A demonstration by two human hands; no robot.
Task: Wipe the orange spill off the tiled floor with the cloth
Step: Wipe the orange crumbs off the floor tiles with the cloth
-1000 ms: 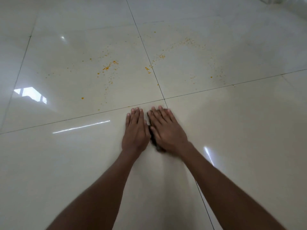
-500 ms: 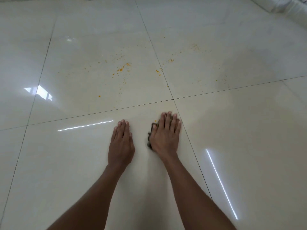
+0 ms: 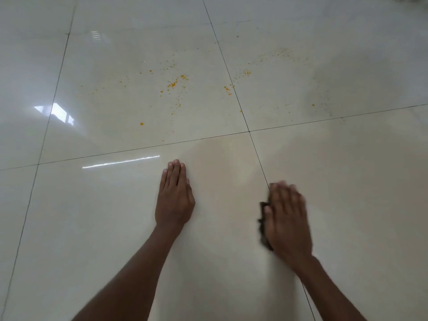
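Right hand, fingers flat, pressed cloth to floor; spill lay ahead and leftward, left hand nearer it, flat, holding nothing.

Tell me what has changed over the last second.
The right hand slid the dark cloth rightward, away from the left hand, across the tile seam. The hands began side by side. The left hand stays flat on the floor; the orange specks remain unwiped.
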